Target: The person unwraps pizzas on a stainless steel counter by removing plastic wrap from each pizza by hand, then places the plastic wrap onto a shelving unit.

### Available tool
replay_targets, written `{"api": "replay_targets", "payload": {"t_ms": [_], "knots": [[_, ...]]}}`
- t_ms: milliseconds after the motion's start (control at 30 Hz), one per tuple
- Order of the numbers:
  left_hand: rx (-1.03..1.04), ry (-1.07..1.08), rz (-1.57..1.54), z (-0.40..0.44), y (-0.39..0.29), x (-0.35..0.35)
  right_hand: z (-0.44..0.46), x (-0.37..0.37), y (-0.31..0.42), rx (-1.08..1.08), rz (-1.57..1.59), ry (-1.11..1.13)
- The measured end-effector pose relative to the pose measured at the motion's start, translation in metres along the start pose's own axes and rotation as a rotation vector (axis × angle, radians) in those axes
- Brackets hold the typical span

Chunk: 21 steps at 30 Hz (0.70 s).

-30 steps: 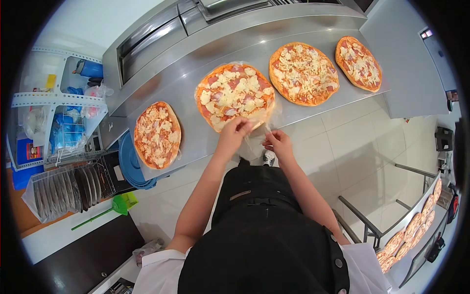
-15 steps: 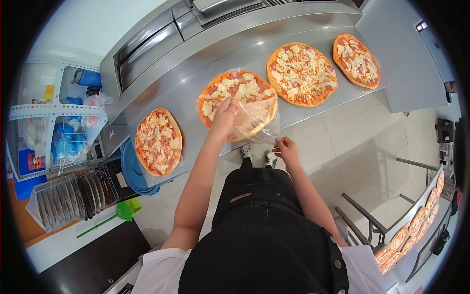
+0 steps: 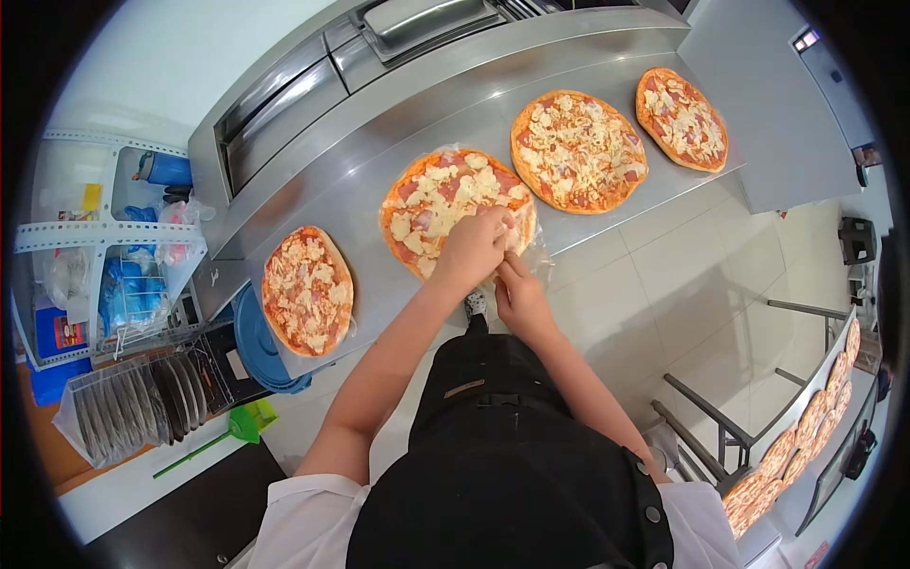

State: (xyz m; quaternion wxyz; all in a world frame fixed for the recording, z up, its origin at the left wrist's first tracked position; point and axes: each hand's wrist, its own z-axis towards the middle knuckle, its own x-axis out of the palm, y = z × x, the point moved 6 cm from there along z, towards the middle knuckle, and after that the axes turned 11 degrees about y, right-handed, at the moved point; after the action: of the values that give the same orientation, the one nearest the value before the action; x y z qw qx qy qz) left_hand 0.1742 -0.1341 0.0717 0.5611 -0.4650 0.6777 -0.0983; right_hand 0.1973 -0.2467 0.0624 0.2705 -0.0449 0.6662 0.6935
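A pizza (image 3: 445, 194) with cheese and ham lies on the steel counter, inside a clear plastic bag (image 3: 540, 266). Over its near right edge, my left hand (image 3: 472, 248) is closed, its fingers gathering the bag's loose film. Right beside it, my right hand (image 3: 519, 296) pinches the film at the pizza's near edge. The two hands meet, so the exact grip of the fingertips is partly hidden. Another pizza (image 3: 306, 289) sits to the left, with a bit of film at its rim. To the right are two more, a round pizza (image 3: 578, 152) and a farther pizza (image 3: 682, 119).
The steel counter (image 3: 379, 284) has a raised back ledge with a metal pan (image 3: 427, 24). At left stand a shelf rack (image 3: 114, 232), a blue lid (image 3: 261, 341) and a rack of trays (image 3: 142, 398). Several pizzas cover a table (image 3: 791, 441) at right.
My left hand has moved right and toward me across the pizza. My right hand has moved up and left to meet it, and the film between them is bunched together.
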Motion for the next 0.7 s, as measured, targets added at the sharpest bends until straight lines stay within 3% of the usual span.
{"api": "replay_targets", "payload": {"t_ms": [100,200,267,300,433,467,600,700], "knots": [[0.021,-0.155,0.048,-0.008,-0.009,-0.008,0.006,0.003,-0.004,-0.021,-0.108,-0.125],[-0.012,-0.166,0.061,-0.007,-0.006,-0.007,0.003,-0.003,-0.035,0.161,-0.158,-0.078],[-0.053,-0.177,0.074,-0.008,0.000,-0.008,0.000,-0.026,-0.030,-0.022,-0.439,-0.400],[-0.054,-0.178,0.071,-0.008,0.002,-0.007,-0.001,-0.028,-0.032,-0.023,-0.441,-0.396],[0.002,-0.128,0.049,-0.001,0.005,-0.005,-0.011,-0.010,-0.090,0.685,0.355,-0.033],[0.006,-0.126,0.050,0.000,0.004,-0.006,-0.011,-0.009,-0.089,0.686,0.355,-0.037],[0.013,-0.179,-0.070,-0.002,0.006,-0.014,-0.008,0.026,-0.086,0.738,0.892,-0.036],[-0.023,-0.222,-0.119,-0.004,0.012,-0.028,-0.011,0.031,-0.090,0.726,0.951,-0.035]]}}
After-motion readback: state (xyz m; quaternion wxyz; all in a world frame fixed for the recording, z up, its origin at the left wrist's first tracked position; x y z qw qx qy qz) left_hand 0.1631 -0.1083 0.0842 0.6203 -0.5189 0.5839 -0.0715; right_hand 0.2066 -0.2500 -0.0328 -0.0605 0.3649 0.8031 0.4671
